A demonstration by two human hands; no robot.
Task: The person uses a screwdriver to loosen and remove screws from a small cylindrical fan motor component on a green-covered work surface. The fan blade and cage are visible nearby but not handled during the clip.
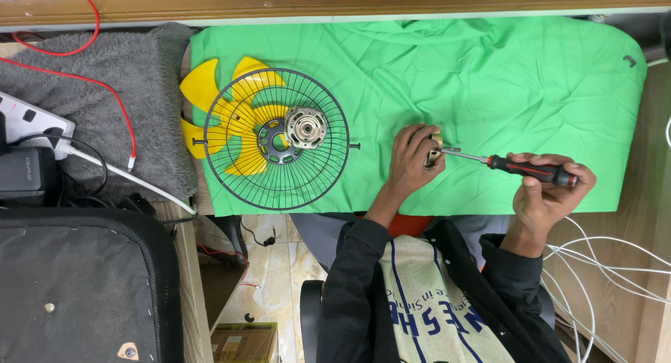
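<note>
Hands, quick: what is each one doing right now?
Left hand: closed around a small metal part on the green cloth.
Right hand: closed on the handle of the screwdriver, whose tip meets that part.

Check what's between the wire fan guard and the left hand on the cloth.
Head view: only bare green cloth lies between the wire fan guard and the left hand.
</note>
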